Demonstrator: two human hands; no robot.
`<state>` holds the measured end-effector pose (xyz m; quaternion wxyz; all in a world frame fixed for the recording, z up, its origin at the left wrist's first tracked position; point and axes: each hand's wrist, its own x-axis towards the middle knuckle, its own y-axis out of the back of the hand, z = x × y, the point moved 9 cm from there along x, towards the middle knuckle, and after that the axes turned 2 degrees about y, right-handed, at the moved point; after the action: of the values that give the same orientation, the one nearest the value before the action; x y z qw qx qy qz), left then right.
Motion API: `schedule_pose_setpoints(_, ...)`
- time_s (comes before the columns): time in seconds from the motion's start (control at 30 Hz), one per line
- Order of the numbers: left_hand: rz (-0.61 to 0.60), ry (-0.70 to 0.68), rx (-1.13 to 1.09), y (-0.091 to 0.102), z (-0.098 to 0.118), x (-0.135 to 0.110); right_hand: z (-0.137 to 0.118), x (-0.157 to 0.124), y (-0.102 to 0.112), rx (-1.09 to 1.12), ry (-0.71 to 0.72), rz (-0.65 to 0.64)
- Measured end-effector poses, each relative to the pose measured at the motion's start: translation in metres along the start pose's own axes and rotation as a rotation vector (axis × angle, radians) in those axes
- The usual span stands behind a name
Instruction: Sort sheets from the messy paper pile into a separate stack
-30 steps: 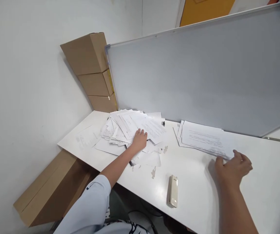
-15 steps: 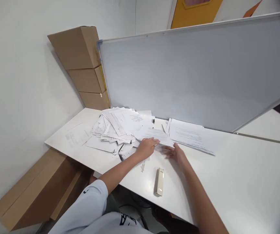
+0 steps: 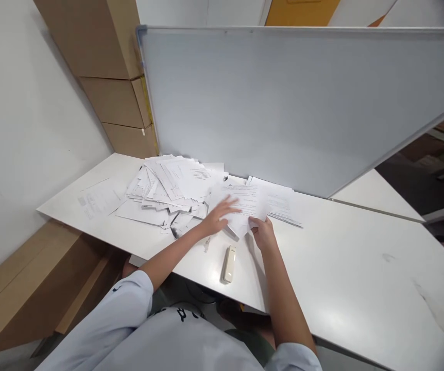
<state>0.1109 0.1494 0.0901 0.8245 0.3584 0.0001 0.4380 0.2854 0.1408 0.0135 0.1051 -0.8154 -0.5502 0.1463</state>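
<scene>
A printed sheet of paper [image 3: 245, 203] is lifted a little off the white table [image 3: 341, 268], between both hands. My right hand [image 3: 262, 233] pinches its lower right corner. My left hand [image 3: 218, 216] lies with fingers stretched out and blurred on the sheet's left side. To the left spreads a messy heap of papers [image 3: 168, 188]. A neater stack of papers [image 3: 279, 203] lies just behind the held sheet. A cream stapler [image 3: 228, 264] rests near the front edge, below the hands.
A large whiteboard [image 3: 284, 103] stands upright along the back of the table. Stacked cardboard boxes [image 3: 109, 77] fill the left corner, and a long flat box [image 3: 32, 288] leans below the table's left end. A single sheet [image 3: 94, 198] lies far left.
My right hand came across from the right stack to the middle and took hold of a sheet. My left hand slid off the heap onto that sheet. The view shifted closer.
</scene>
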Motion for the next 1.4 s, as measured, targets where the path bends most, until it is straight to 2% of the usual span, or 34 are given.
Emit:
schedule_pose_setpoints(0.07,0.251,0.196,0.000,0.028,-0.030,0.007,-0.015,0.000,0.006,-0.036,0.066,0.043)
schedule_pose_setpoints(0.1,0.321,0.279,-0.051,0.036,-0.043,0.010,-0.025,0.000,0.007,-0.070,0.110,0.043)
schedule_pose_setpoints(0.13,0.344,0.337,-0.146,0.039,-0.055,0.014,-0.037,-0.001,0.007,-0.112,0.164,0.030)
schedule_pose_setpoints(0.2,0.305,0.359,-0.405,0.035,-0.064,0.025,-0.063,-0.006,0.007,-0.202,0.289,-0.007)
schedule_pose_setpoints(0.27,0.276,0.299,-0.606,0.032,-0.059,0.034,-0.081,-0.015,0.012,-0.247,0.393,-0.009)
schedule_pose_setpoints(0.33,0.303,0.226,-0.688,0.032,-0.049,0.037,-0.089,-0.024,0.023,-0.239,0.462,0.038)
schedule_pose_setpoints(0.43,0.330,0.165,-0.706,0.026,-0.042,0.037,-0.079,-0.034,0.046,-0.167,0.486,0.153)
schedule_pose_setpoints(0.5,0.292,0.157,-0.704,0.015,-0.042,0.037,-0.066,-0.037,0.060,-0.112,0.487,0.205)
schedule_pose_setpoints(0.63,0.166,0.204,-0.668,-0.006,-0.053,0.038,-0.051,-0.036,0.077,-0.025,0.481,0.198)
schedule_pose_setpoints(0.7,0.204,0.202,-0.569,-0.003,-0.057,0.038,-0.050,-0.036,0.081,-0.009,0.470,0.171)
schedule_pose_setpoints(0.8,0.227,0.128,-0.492,0.003,-0.052,0.037,-0.057,-0.043,0.086,-0.016,0.497,0.149)
schedule_pose_setpoints(0.9,0.187,0.120,-0.510,-0.005,-0.049,0.035,-0.057,-0.050,0.090,-0.007,0.504,0.174)
schedule_pose_setpoints(1.03,0.204,0.229,-0.603,-0.022,-0.059,0.030,-0.045,-0.053,0.089,-0.078,0.456,0.261)
schedule_pose_setpoints(1.17,0.217,0.345,-0.601,-0.033,-0.070,0.027,-0.038,-0.051,0.085,-0.103,0.448,0.357)
schedule_pose_setpoints(1.4,0.248,0.359,-0.638,-0.028,-0.069,0.023,-0.032,-0.044,0.077,-0.151,0.415,0.347)
